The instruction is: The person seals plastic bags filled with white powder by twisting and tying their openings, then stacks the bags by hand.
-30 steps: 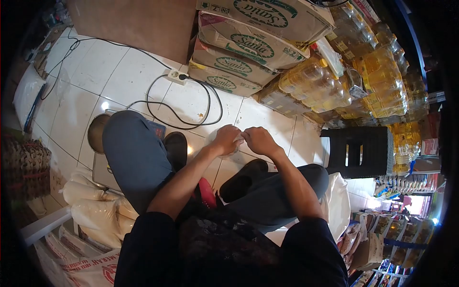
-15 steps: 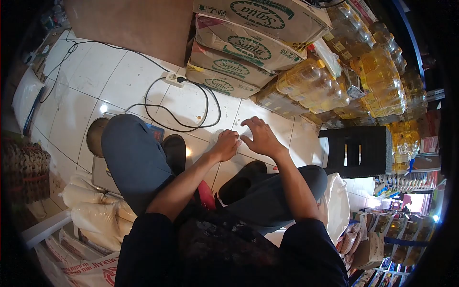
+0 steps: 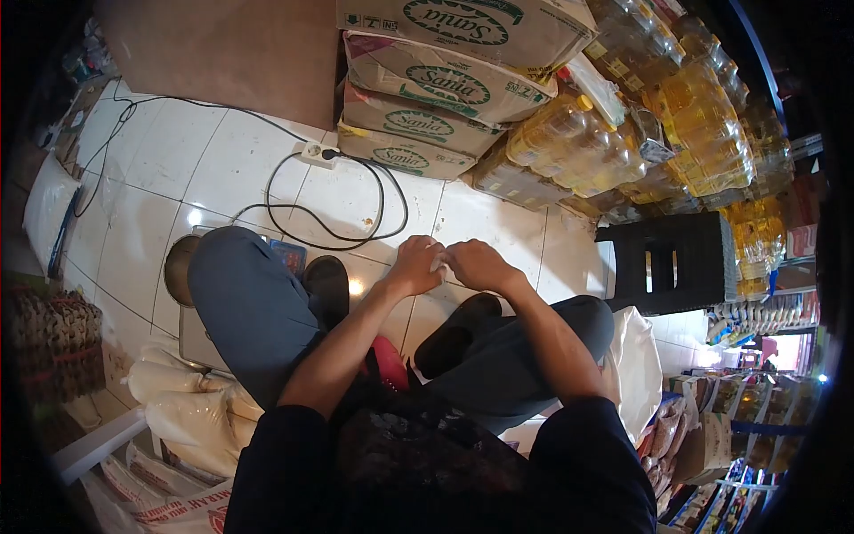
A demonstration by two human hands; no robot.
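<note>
My left hand [image 3: 415, 269] is closed around a small whitish thing [image 3: 439, 262], which shows only as a pale bit between the hands and looks like thin plastic. From the other side my right hand [image 3: 479, 265] bends its fingers down and pinches at the same bit, nearly touching the left. Most of it is hidden by the fingers. Both hands hang over the white tiled floor [image 3: 498, 231], between my knees and above the dark sandals [image 3: 455, 336].
A power strip [image 3: 318, 154] with a looped black cable [image 3: 381, 200] lies ahead on the floor. Behind it stand stacked cartons [image 3: 449, 82] and bottles of yellow oil [image 3: 578, 142]. A black stool [image 3: 663, 264] is at the right, filled plastic bags [image 3: 187, 414] at the left.
My right hand was open and spread, apart from the left; now its fingers have closed in and meet the left hand at the whitish thing. The view has shifted slightly.
</note>
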